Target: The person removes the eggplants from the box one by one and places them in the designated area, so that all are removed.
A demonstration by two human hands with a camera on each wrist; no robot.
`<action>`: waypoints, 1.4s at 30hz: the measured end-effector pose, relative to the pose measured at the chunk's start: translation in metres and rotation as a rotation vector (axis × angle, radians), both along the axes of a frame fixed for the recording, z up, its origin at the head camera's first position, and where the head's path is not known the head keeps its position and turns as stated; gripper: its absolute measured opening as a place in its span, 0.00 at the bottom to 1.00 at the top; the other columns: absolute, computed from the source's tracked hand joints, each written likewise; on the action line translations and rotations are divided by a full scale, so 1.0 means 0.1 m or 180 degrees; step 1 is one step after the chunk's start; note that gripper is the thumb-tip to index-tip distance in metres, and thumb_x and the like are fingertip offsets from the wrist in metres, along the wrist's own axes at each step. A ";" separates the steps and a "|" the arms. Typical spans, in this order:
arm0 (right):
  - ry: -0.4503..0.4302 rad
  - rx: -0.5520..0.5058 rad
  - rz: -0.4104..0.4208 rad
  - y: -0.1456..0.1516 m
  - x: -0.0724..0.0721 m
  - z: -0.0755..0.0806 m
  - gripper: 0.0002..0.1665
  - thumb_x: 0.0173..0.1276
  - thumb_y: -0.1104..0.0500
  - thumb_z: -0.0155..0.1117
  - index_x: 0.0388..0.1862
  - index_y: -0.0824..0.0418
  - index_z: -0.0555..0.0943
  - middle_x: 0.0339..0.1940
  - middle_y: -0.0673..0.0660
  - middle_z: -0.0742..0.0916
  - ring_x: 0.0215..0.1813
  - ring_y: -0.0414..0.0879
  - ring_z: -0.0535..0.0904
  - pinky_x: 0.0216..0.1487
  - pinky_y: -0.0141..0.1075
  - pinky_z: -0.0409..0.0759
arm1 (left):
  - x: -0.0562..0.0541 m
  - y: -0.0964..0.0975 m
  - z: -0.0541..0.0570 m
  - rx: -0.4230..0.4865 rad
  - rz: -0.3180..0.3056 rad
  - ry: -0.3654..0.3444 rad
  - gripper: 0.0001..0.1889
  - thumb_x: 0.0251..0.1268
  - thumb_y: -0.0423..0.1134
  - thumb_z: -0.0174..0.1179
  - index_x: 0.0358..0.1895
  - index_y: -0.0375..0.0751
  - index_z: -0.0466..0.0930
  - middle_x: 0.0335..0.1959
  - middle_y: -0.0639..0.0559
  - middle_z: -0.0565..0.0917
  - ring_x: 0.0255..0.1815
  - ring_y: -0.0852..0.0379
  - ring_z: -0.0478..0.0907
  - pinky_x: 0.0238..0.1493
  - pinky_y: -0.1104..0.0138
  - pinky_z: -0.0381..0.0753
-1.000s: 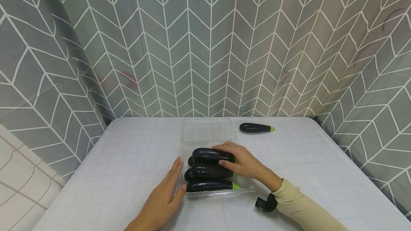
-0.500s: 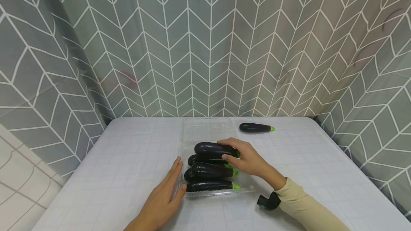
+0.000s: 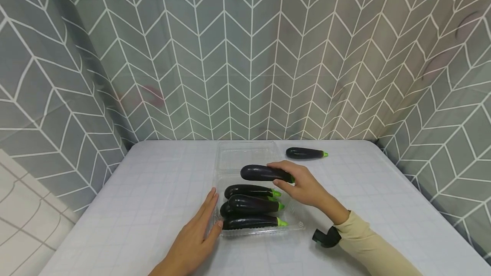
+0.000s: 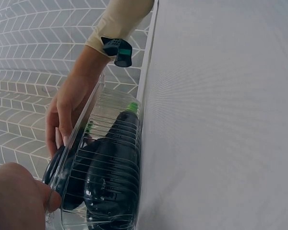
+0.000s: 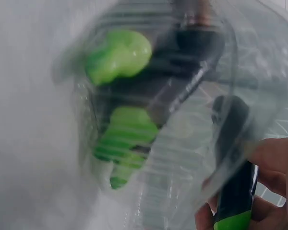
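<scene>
My right hand grips a dark eggplant near its green stem end, held above the back part of a clear plastic clamshell box. Inside the box lie several more eggplants, their green stems pointing right. With fingers extended, my left hand rests against the left side of the box. In the left wrist view the thumb of that hand touches the rim of the clear box. The right wrist view shows the gripped eggplant between fingers and thumb, beside the blurred box wall.
A single eggplant lies on the white-covered table behind and right of the box. The hinged lid lies folded back toward the rear edge. A patterned curtain surrounds the table. A black wrist device hangs under the right forearm.
My right hand has lifted one eggplant off the pile and carried it backward and to the right. The eggplants beneath it now show. My left hand has stayed in place.
</scene>
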State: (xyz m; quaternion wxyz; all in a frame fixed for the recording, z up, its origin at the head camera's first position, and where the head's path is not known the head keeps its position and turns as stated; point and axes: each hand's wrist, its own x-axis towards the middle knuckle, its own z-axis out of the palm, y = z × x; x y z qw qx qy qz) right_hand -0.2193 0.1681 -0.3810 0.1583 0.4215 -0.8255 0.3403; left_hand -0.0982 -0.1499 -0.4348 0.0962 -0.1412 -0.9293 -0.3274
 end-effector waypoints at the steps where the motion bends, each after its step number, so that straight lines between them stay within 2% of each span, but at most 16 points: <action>1: 0.0012 0.0011 -0.0019 0.01 -0.01 0.01 0.26 0.71 0.65 0.71 0.67 0.63 0.80 0.63 0.55 0.85 0.64 0.52 0.81 0.61 0.51 0.81 | 0.00 0.00 0.00 0.0001 0.0002 0.0001 0.37 0.80 0.46 0.57 0.85 0.49 0.52 0.85 0.59 0.50 0.79 0.51 0.58 0.71 0.45 0.68; 24: 0.0128 -0.0084 -0.0572 0.40 -0.17 0.20 0.27 0.68 0.67 0.73 0.65 0.61 0.82 0.60 0.57 0.87 0.58 0.54 0.84 0.54 0.54 0.82 | 0.00 -0.01 -0.02 -0.0017 -0.0016 0.0083 0.37 0.79 0.46 0.58 0.85 0.47 0.53 0.85 0.59 0.50 0.79 0.51 0.60 0.70 0.46 0.70; 37: 0.0179 -0.0095 -0.0823 0.53 -0.25 0.21 0.27 0.65 0.70 0.73 0.63 0.62 0.84 0.57 0.58 0.88 0.55 0.56 0.84 0.52 0.54 0.81 | -0.01 -0.01 -0.01 0.0002 -0.0014 -0.0023 0.37 0.80 0.47 0.56 0.86 0.50 0.51 0.85 0.60 0.49 0.79 0.50 0.59 0.71 0.45 0.69; 42: 0.0186 -0.0100 -0.0902 0.57 -0.28 0.19 0.26 0.65 0.71 0.74 0.63 0.62 0.84 0.57 0.59 0.88 0.55 0.56 0.84 0.53 0.55 0.80 | -0.01 -0.01 -0.01 -0.0008 -0.0012 0.0002 0.38 0.80 0.47 0.56 0.86 0.51 0.50 0.85 0.59 0.50 0.79 0.50 0.60 0.70 0.45 0.69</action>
